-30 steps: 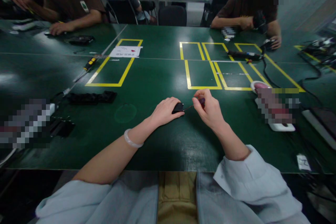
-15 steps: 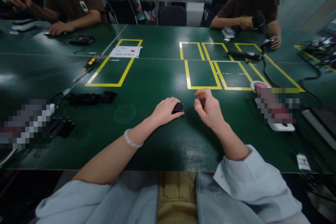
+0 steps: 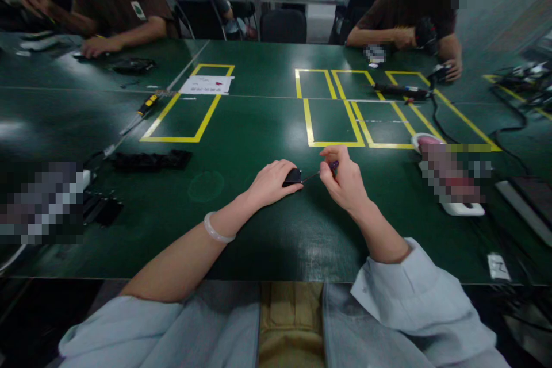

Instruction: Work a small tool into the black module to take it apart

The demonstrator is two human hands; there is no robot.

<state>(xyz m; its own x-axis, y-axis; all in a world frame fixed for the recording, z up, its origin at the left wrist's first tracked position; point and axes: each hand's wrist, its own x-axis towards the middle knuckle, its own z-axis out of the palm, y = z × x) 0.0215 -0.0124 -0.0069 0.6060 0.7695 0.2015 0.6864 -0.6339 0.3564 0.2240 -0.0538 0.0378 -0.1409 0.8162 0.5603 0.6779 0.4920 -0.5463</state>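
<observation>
Fingers wrapped round a small black block-shaped part (image 3: 294, 177), my left hand (image 3: 272, 183) presses it against the green tabletop. Its exact kind cannot be made out, since the palm covers part of it. My right hand (image 3: 343, 178) is closed on a screwdriver (image 3: 311, 176) by its dark purplish handle. The thin shaft points left, and its tip meets the right end of the black part. Most of the handle is hidden behind my fingers.
Yellow tape outlines (image 3: 336, 144) mark the green table (image 3: 259, 126). A black strip of parts (image 3: 150, 160) and a yellow-black tool (image 3: 149, 104) lie left. A white-cased device (image 3: 463, 208), cables and a black cylindrical tool (image 3: 403, 91) lie right. Co-workers sit opposite.
My hands, the black part and the screwdriver hold nearly the same places. At the far left, a co-worker's raised hand has shifted slightly.
</observation>
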